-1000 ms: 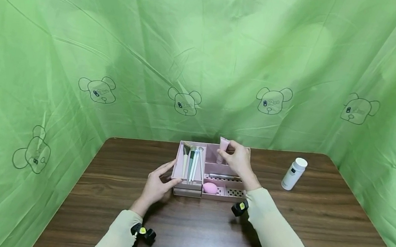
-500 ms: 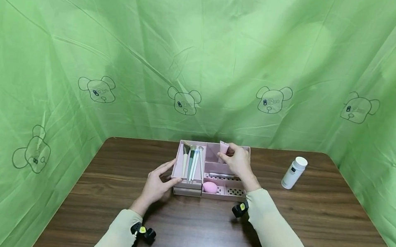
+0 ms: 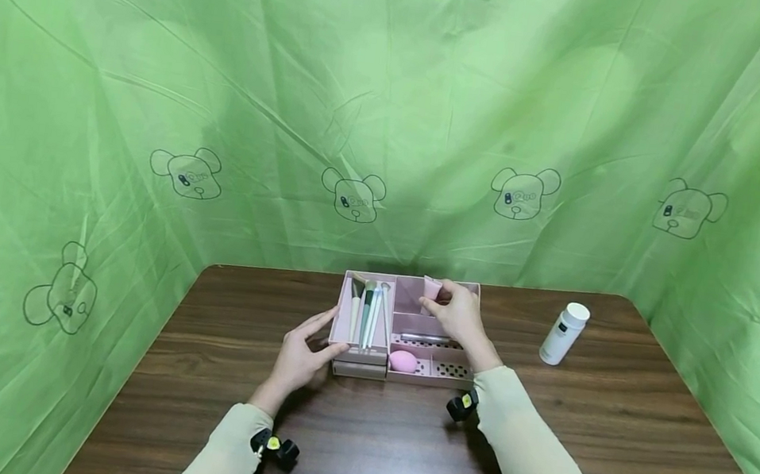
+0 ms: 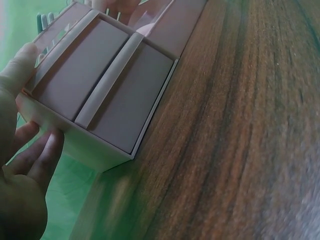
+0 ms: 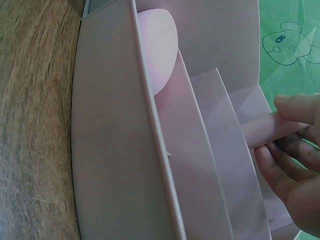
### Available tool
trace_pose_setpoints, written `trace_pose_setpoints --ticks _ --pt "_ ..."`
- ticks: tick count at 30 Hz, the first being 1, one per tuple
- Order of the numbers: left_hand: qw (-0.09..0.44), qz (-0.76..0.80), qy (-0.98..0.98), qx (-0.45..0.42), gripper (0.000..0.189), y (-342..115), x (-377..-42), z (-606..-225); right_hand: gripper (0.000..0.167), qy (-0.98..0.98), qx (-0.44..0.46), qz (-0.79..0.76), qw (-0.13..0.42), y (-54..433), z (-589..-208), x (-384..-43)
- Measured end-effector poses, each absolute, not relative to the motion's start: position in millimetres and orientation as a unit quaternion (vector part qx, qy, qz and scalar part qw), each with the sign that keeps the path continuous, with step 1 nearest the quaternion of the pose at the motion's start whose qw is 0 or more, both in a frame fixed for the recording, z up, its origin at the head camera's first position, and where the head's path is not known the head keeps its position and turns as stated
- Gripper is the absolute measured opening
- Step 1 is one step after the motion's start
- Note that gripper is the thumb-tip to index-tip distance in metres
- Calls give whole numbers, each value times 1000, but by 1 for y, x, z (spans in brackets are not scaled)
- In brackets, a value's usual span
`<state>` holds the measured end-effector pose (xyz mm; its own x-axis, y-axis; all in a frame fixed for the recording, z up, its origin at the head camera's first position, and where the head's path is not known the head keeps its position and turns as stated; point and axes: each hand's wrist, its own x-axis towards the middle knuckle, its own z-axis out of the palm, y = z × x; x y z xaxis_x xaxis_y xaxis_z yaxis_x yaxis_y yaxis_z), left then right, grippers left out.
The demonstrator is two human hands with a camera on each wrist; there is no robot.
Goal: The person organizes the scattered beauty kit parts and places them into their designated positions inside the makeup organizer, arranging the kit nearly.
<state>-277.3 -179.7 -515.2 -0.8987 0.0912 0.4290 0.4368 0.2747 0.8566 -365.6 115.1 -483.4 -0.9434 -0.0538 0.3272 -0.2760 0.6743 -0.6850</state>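
Observation:
My right hand (image 3: 462,316) pinches a small pale pink squeeze tube (image 3: 431,288) between thumb and fingers. Upright, the tube stands within the back right compartment of a pink makeup organizer (image 3: 429,381). In the right wrist view the tube (image 5: 265,130) reaches past the compartment's divider, its lower end hidden. My left hand (image 3: 295,356) holds the organizer's front left corner. The left wrist view has its thumb (image 4: 22,65) over the top front edge and its fingers against the side wall, beside two stacked drawers (image 4: 82,70).
Makeup brushes (image 3: 367,315) lie in the organizer's left top tray. A pink sponge (image 3: 403,362) sits in a front compartment, with a silvery slim stick (image 3: 426,338) behind it. A white bottle (image 3: 563,335) stands to the right on the wooden table (image 3: 386,462). Green cloth (image 3: 437,132) hangs behind.
The right hand has lowered the pink tube further into the back compartment and shifted it slightly right. The left hand stays at the organizer's corner.

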Motion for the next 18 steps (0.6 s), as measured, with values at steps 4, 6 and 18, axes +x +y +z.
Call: trace_pose_setpoints --ticks 4,6,18 --pt "151 -574 -783 -186 62 -178 -269 -501 30 -904 88 395 136 116 -486 -366" --pt "151 -572 -784 -189 62 -178 -268 -500 30 -905 83 395 132 116 -487 -366" --pt "138 -575 -787 -178 63 -180 -271 -502 33 -915 75 380 115 116 -489 -367"
